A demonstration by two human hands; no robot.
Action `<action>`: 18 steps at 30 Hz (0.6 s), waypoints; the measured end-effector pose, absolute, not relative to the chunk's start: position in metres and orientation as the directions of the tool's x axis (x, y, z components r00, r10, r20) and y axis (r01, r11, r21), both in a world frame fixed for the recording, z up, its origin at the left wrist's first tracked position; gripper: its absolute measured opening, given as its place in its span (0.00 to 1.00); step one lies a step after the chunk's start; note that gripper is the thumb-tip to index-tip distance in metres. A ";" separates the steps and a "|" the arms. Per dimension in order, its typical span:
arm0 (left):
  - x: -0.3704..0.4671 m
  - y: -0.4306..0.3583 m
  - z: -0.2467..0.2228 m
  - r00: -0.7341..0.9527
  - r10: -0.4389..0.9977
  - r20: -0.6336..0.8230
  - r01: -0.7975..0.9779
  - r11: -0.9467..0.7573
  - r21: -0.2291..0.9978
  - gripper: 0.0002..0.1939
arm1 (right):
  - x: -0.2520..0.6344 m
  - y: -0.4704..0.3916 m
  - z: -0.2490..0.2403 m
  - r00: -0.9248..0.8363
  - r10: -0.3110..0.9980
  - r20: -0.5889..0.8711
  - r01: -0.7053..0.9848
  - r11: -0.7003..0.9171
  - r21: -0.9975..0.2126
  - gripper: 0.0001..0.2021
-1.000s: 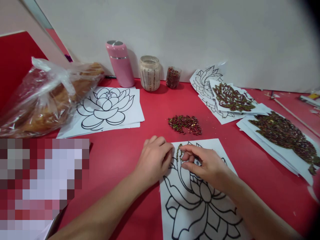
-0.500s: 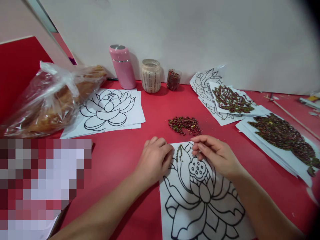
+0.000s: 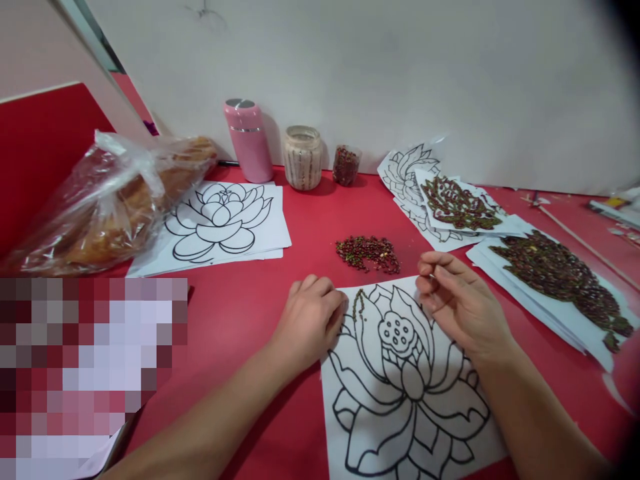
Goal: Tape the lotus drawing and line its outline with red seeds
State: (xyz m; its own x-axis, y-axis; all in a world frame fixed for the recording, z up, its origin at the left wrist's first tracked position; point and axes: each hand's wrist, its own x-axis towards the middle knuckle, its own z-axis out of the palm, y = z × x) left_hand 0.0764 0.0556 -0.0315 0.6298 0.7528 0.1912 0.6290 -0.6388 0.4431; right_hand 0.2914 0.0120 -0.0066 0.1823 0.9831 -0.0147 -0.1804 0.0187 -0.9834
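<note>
A white sheet with a black-outlined lotus drawing [image 3: 385,427] lies in front of me. Small green beans [image 3: 358,305] line part of one petal near its top left. My left hand [image 3: 313,320] rests at the sheet's upper left edge, fingers curled; whatever might be inside is hidden. Over the upper right edge is my right hand [image 3: 457,297], thumb and fingers drawn together in a pinch; anything between the tips is too small to name. A loose pile of mixed red and green beans [image 3: 367,253] sits on the red table just beyond the sheet.
At the back stand a pink flask [image 3: 250,143], a glass jar [image 3: 303,160] and a small cup of beans [image 3: 346,165]. Left are a plastic bag [image 3: 125,207] and more lotus sheets [image 3: 220,230]. Bean-covered sheets [image 3: 560,283] lie right. A pixelated patch hides the lower left.
My right hand has moved right, away from the top of the drawing, uncovering more petals. My left hand stays at the sheet's edge. The view has shifted slightly.
</note>
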 end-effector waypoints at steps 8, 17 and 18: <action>0.078 0.055 -0.028 0.646 0.735 0.206 0.626 -0.665 0.409 0.10 | 0.302 0.004 0.013 0.089 0.996 0.017 -0.213 0.036 -0.976 0.05; 0.079 0.056 -0.031 0.663 0.720 0.205 0.632 -0.686 0.361 0.09 | 0.294 0.000 0.010 -0.031 0.999 0.041 0.393 0.050 -0.918 0.05; 0.079 0.056 -0.031 0.667 0.717 0.199 0.635 -0.688 0.351 0.09 | 0.284 -0.001 0.006 -0.111 0.993 0.031 0.557 0.088 -0.826 0.05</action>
